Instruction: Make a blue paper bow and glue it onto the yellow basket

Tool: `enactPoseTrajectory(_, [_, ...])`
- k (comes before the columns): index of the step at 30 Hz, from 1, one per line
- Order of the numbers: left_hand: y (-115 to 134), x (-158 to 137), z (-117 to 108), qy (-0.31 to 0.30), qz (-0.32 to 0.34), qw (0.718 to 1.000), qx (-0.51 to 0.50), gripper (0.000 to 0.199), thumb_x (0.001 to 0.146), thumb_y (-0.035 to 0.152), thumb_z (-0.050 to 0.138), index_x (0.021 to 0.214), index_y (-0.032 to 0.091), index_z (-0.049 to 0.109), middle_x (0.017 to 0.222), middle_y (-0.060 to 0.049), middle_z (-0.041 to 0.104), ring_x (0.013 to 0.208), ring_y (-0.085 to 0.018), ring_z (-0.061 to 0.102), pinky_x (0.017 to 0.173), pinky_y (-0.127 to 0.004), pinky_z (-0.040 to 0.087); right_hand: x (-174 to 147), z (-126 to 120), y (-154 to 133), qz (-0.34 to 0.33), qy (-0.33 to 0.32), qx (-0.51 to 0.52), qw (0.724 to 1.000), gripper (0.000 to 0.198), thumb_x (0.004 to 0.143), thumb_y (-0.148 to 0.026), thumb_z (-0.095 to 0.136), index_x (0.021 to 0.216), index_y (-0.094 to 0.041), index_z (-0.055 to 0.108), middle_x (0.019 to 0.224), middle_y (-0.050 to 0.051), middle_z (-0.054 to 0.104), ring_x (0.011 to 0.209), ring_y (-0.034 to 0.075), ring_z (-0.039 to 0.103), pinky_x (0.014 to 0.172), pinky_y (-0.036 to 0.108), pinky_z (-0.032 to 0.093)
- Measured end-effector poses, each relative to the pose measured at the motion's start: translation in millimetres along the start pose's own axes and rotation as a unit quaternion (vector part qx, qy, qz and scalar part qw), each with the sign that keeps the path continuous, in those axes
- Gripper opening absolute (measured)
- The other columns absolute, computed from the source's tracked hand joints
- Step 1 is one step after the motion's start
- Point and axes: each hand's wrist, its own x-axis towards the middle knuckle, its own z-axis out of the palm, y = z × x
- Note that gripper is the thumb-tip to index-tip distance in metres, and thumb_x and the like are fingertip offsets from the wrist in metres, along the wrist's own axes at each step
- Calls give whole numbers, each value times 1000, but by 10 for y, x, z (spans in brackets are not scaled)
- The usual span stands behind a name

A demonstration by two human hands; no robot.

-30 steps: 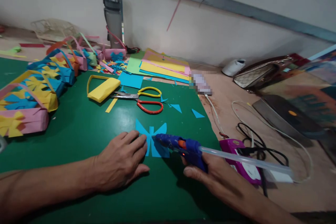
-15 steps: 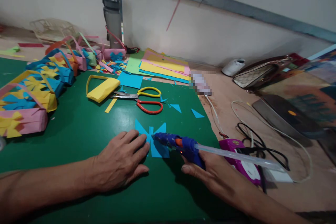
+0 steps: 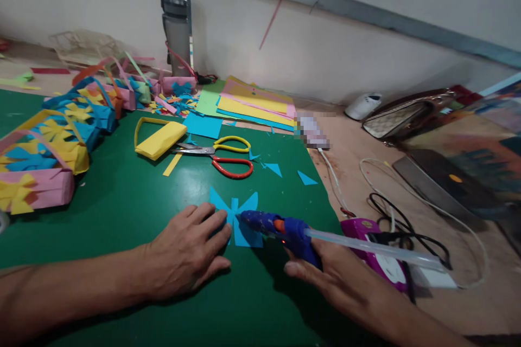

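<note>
A blue paper cut-out shaped like a bow (image 3: 248, 234) lies flat on the green board (image 3: 134, 217). The fingers of my left hand (image 3: 191, 249) rest spread over its left side, pressing it against the board. In my right hand (image 3: 325, 271) is a blue hot glue gun (image 3: 280, 226), its nozzle pointing left at the middle of the cut-out. Whether the nozzle touches the paper I cannot tell. A long clear glue stick (image 3: 370, 246) sticks out of the gun's back. Beyond my hands lie scissors (image 3: 215, 152) with one yellow and one red handle, beside a small yellow paper bag (image 3: 160, 141).
Several coloured paper bags (image 3: 61, 141) with bows line the left side. Coloured paper sheets (image 3: 256, 105) and a grey bottle (image 3: 177, 38) stand at the back. On the right are a phone (image 3: 312, 131), a purple power strip (image 3: 378, 260) and loose cables.
The glue gun's nozzle has shifted slightly right and down from the centre of the blue cut-out. My left hand stays in place on the paper.
</note>
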Motion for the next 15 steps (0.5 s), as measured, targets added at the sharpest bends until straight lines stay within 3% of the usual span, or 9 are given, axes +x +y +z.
enactPoseTrajectory(15, [2, -5, 3, 5, -3, 1000, -4, 39, 91, 44, 38, 111, 15, 53, 111, -14, 56, 90, -27, 50, 69, -40, 42, -3, -2, -14, -10, 19, 33, 999, 31, 85, -50, 49, 86, -21, 62, 70, 1, 62, 62, 18, 58, 55, 26, 45])
